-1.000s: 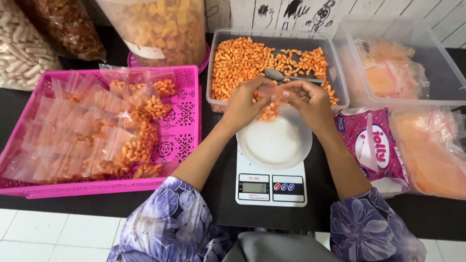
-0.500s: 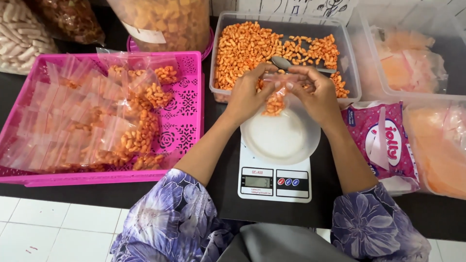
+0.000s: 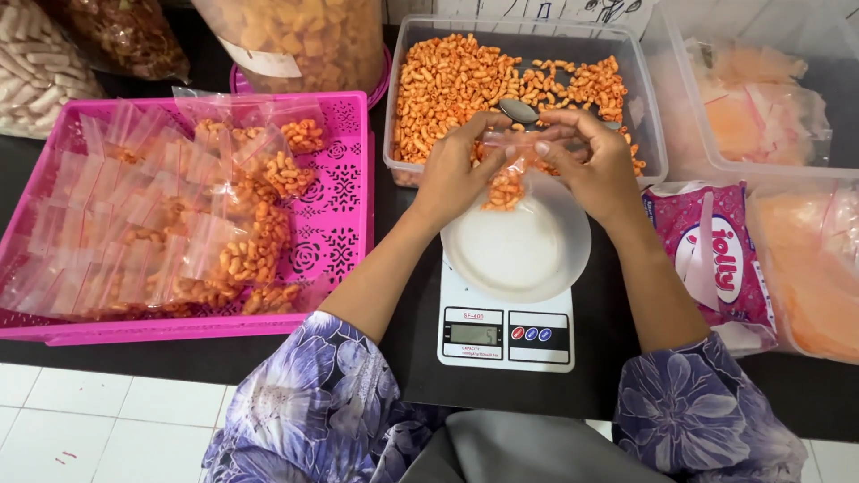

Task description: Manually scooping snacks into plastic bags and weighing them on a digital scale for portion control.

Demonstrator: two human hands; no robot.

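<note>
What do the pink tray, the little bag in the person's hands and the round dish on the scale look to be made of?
The pink tray looks like moulded plastic, matte, with a pierced flower pattern. The little bag, held by the left hand and right hand, seems thin clear plastic film: orange snacks show through it and it crinkles. The round dish is smooth, white and slightly translucent, probably plastic.

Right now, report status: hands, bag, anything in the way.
Left hand and right hand both pinch the small snack bag at its top. Bag hangs above the white plate on the scale. Nothing in the way.
</note>
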